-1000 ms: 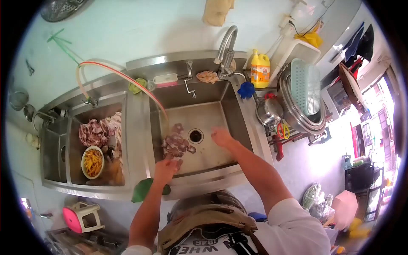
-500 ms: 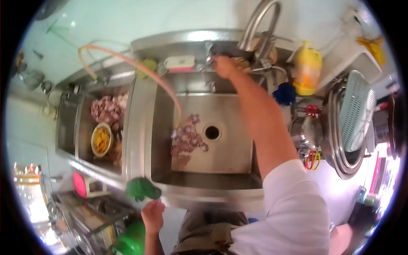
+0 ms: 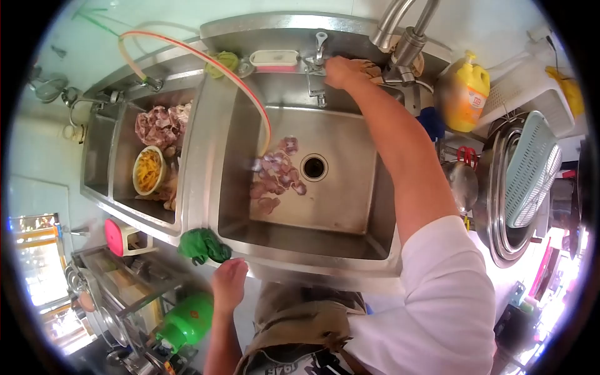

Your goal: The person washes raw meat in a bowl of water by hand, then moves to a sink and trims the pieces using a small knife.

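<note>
My right hand [image 3: 342, 72] reaches across the large sink [image 3: 340, 206] to its back ledge, beside the small tap [image 3: 319, 59]. Its fingers are closed, and what they may grip is hidden. A brownish item [image 3: 370, 70] lies against its far side. At the front edge, my left hand [image 3: 230, 281] is closed with curled fingers and shows nothing in it. Just beyond that hand, a crumpled green plastic bag [image 3: 203, 245] lies on the rim. Several pieces of raw meat [image 3: 278, 169] rest left of the drain [image 3: 314, 167]. A hose [image 3: 247, 90] arches down to them.
The left basin holds more raw meat [image 3: 162, 125] and a white bowl of yellow strips [image 3: 150, 172]. On the back ledge sits a pink-and-white box [image 3: 275, 60]. A tall faucet [image 3: 407, 53], yellow bottle [image 3: 467, 94] and light-blue basket [image 3: 530, 169] are at the right.
The view has shifted, with the sink now higher in the picture. My right hand stays beside the small tap, and my left stays near the green bag. The meat remains in the sink.
</note>
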A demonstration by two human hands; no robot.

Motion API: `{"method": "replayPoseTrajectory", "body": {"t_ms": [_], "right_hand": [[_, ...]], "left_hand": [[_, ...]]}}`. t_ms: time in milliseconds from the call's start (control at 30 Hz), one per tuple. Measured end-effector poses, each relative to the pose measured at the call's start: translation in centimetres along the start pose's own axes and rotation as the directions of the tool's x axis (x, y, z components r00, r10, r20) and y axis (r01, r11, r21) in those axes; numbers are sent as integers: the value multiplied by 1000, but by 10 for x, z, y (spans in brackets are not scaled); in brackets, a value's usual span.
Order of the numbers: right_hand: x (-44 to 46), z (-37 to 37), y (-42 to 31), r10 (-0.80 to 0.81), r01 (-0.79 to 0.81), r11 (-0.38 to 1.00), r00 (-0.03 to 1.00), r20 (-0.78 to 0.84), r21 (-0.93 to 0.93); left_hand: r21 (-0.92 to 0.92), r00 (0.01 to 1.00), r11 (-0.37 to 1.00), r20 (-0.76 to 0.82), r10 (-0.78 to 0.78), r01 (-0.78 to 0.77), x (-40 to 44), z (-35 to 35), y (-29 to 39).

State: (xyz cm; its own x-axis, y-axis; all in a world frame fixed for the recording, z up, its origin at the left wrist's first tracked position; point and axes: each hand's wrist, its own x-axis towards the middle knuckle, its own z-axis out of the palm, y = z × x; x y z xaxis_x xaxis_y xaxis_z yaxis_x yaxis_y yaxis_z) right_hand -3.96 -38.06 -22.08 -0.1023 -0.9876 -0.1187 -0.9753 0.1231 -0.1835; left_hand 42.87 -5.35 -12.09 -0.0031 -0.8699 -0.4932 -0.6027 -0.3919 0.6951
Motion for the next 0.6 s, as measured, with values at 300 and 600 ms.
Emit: {"method": "replayPoseTrajectory", "body": {"t_ms": [300,600], "right_hand": [[-169,47,15,145,-78,841,986,-84,536],[-333,106,-79,364,-611,-419,564,741,671]], "left_hand": [[353,772,737,532,349,-577,147,73,-30],[727,712,260,422,561,-636,401,232,-3]]}}
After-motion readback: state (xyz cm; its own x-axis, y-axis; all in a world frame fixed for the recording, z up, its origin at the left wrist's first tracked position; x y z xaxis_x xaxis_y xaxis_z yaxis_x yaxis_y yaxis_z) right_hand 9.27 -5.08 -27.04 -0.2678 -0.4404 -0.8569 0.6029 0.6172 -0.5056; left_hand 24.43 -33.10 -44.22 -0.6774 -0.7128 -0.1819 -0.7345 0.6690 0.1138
